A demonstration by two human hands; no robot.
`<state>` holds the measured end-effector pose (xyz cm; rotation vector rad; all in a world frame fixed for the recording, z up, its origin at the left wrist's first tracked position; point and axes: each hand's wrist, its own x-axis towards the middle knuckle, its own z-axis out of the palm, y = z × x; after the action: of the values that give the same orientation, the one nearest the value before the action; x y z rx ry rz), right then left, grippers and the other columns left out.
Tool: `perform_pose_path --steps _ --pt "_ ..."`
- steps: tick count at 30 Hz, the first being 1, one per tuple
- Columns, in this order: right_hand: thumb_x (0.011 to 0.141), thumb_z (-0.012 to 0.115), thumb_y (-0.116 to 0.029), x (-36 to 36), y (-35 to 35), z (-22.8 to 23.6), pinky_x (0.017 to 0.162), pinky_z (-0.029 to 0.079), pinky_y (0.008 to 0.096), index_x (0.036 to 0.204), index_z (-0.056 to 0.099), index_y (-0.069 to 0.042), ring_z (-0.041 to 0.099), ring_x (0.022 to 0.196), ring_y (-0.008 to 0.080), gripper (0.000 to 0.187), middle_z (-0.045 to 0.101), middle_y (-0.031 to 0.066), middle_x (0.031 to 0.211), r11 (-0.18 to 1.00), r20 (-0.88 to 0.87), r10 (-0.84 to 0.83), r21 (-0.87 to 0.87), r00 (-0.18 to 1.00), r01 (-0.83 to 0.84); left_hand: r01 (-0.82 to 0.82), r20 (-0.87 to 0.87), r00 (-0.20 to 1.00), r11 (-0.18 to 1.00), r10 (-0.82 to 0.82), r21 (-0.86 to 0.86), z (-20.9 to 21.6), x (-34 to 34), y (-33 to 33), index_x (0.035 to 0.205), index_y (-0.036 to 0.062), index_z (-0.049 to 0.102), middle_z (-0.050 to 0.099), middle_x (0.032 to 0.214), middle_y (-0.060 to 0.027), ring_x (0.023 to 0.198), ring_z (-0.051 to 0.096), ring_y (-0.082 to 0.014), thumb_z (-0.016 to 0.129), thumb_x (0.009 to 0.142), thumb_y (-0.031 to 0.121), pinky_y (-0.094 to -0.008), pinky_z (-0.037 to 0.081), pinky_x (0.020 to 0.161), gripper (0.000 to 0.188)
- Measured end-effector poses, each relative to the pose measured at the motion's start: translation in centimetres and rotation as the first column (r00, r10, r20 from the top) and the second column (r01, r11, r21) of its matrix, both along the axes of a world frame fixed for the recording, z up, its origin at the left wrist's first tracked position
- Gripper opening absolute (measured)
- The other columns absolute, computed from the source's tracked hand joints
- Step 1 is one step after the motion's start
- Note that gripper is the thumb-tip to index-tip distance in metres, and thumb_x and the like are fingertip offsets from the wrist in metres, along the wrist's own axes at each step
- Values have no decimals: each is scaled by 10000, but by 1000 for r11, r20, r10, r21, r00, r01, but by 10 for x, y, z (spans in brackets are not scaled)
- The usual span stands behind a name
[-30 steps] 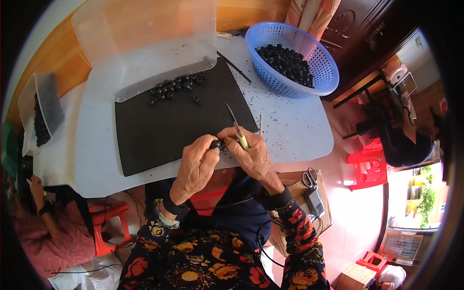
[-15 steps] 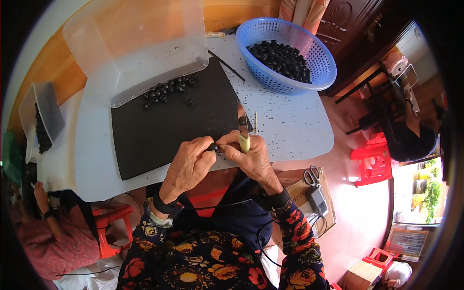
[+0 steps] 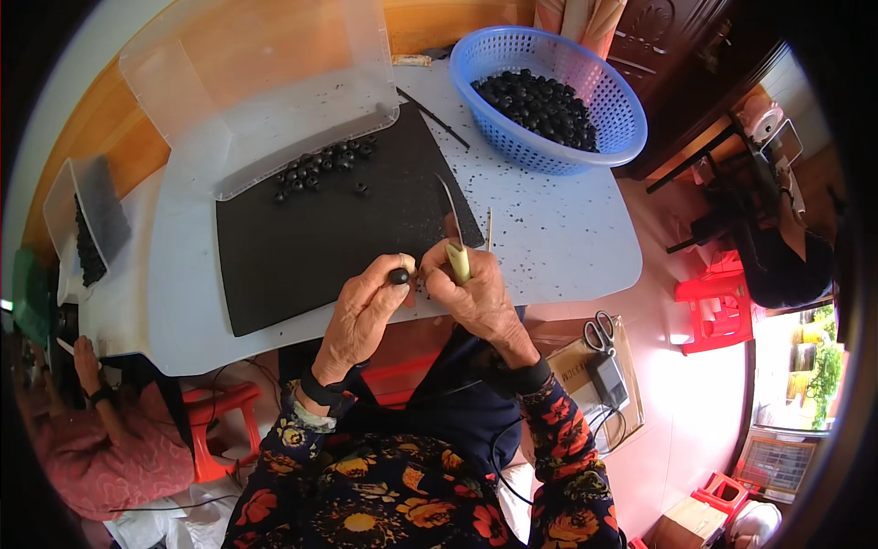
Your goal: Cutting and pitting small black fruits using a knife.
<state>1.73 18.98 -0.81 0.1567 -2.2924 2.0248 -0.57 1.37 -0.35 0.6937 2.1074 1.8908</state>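
Note:
Between the thumb and fingers of my left hand (image 3: 355,316) is a small, round, black olive-like fruit (image 3: 398,275). My right hand (image 3: 477,295) is wrapped round the pale green handle of a knife (image 3: 460,263), its thin curved blade pointing away from me. Both hands are close together at the near edge of a dark board (image 3: 283,261). Toward the far edge of that board lie several black pieces (image 3: 315,169), some showing pale spots or holes, with one piece slightly apart.
A clear plastic bin (image 3: 261,73) rests on its side behind the board. At the far right stands a blue basket (image 3: 521,151) of black fruit. Dark crumbs and a thin stick (image 3: 489,229) lie on the white table (image 3: 576,265). Another person's hand (image 3: 85,361) shows at left.
My left hand has turned the black fruit so that its rounded end faces up. The knife blade has swung and tilted, now showing longer and pointing farther out over the board.

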Motion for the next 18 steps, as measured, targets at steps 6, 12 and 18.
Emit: perform_pose_path --steps 6,12,18 --pt "839 574 -119 3 0 -2 540 404 254 814 578 -24 429 567 68 98 533 8 640 1000 -38 -29 6 999 30 -2 -46 999 1000 2 -2 -6 0 -1 1142 16 550 552 750 -28 693 474 -87 489 993 231 -236 415 667 269" --pt "809 657 -91 5 -10 0 541 429 247 887 585 -32 489 586 71 122 538 18 620 994 -33 -25 -103 999 22 -3 -144 989 998 -6 -59 -5 1 5 1154 -9 545 608 780 -94 701 598 -141 543 948 87 -272 480 652 227" --pt "805 705 -100 1 -23 27 543 509 280 948 571 -47 628 565 132 203 630 72 647 928 -216 -120 322 969 187 -75 -163 984 997 70 -26 -13 1 5 1175 -23 512 630 789 -143 701 640 -182 523 915 27 -304 500 639 266"
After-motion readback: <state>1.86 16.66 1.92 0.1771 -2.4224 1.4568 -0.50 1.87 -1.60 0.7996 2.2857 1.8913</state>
